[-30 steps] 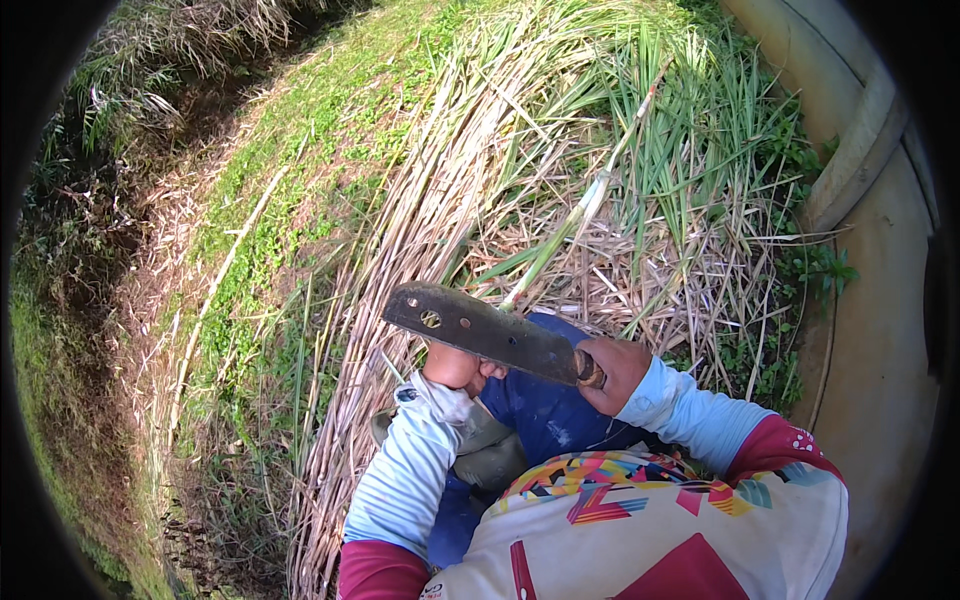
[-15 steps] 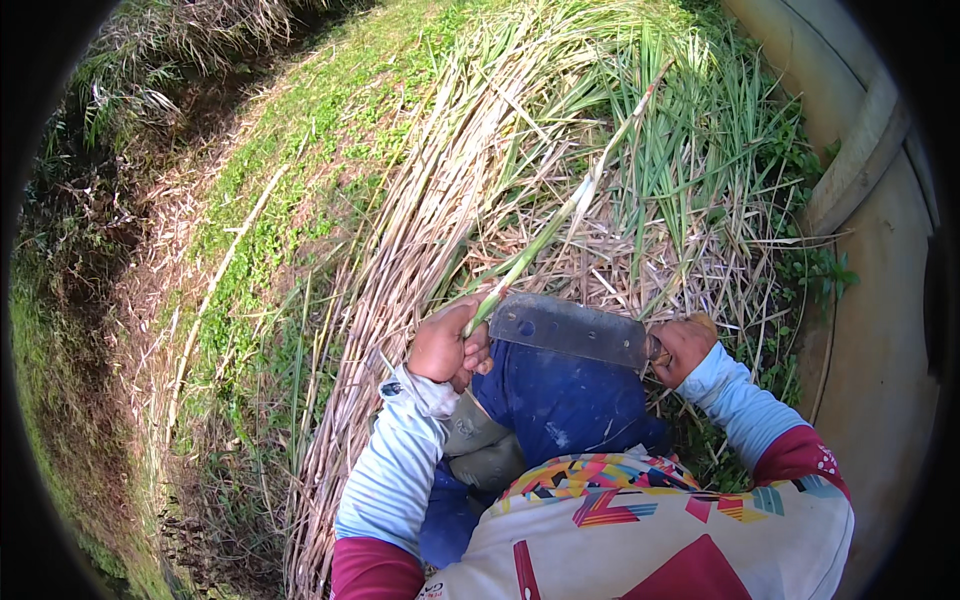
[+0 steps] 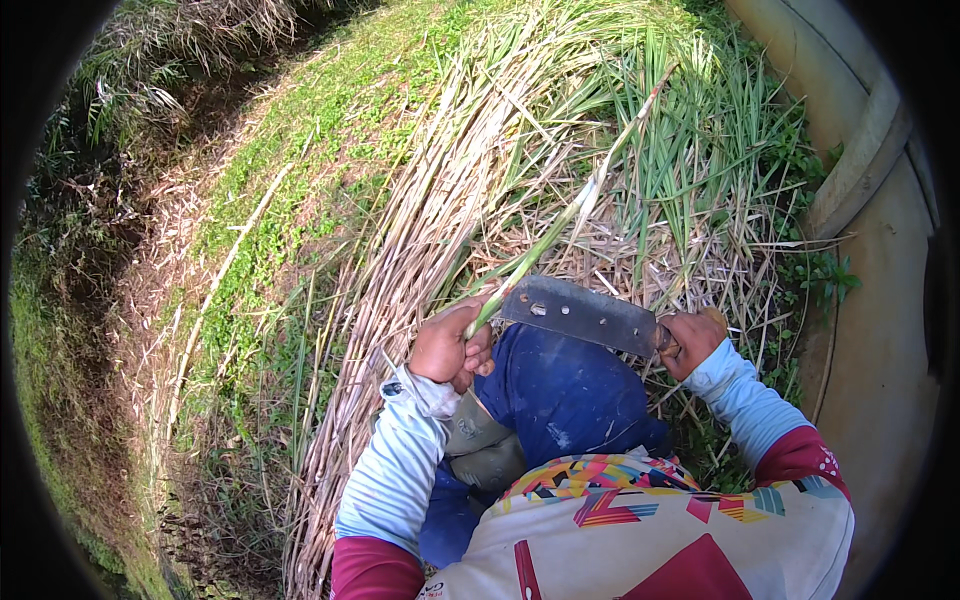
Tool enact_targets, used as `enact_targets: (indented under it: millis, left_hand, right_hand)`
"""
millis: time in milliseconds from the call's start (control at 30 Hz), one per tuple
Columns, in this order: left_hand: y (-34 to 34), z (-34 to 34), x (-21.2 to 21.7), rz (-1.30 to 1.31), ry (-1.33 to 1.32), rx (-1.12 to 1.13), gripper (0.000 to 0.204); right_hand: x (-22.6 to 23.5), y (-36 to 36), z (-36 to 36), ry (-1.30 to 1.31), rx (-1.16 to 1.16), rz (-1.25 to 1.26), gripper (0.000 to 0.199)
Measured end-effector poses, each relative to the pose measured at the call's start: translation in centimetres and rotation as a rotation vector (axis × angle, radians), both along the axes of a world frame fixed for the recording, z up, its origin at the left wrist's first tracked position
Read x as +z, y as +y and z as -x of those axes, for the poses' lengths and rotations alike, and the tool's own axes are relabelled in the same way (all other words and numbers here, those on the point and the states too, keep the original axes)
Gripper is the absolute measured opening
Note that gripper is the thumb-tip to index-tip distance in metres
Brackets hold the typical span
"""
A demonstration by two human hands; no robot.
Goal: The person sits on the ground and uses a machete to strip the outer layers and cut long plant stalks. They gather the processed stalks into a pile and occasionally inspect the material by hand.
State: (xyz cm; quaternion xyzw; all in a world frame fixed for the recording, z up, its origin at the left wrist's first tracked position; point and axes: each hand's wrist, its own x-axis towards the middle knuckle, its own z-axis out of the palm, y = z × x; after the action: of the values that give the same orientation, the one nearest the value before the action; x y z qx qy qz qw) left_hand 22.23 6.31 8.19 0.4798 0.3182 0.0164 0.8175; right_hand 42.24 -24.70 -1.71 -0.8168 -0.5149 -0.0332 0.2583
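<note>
Left hand [image 3: 450,345] pinches the long, light, bendy green grass stalk [image 3: 560,232] near its base, while the right hand [image 3: 692,340] is clenched round the handle of the heavy, stiff grey steel cleaver blade [image 3: 580,313].

Bright daylight lit the grass [image 3: 330,170] sharply, deep shade filled the left ditch [image 3: 70,250], and the fisheye rim bent and blackened the edges.
</note>
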Motion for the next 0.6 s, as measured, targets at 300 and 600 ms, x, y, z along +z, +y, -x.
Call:
enact_targets:
  millis: [300, 600]
  left_hand:
    - [-0.7, 0.2, -0.4, -0.027, -0.008, -0.043, 0.029]
    - [-2.1, 0.6, -2.6, -0.182, 0.044, -0.14, 0.027]
  right_hand:
    - [0.6, 1.4, 1.0, 0.066, -0.017, -0.014, 0.041]
    - [1.0, 3.3, 2.3, 0.224, 0.038, 0.039, 0.045]
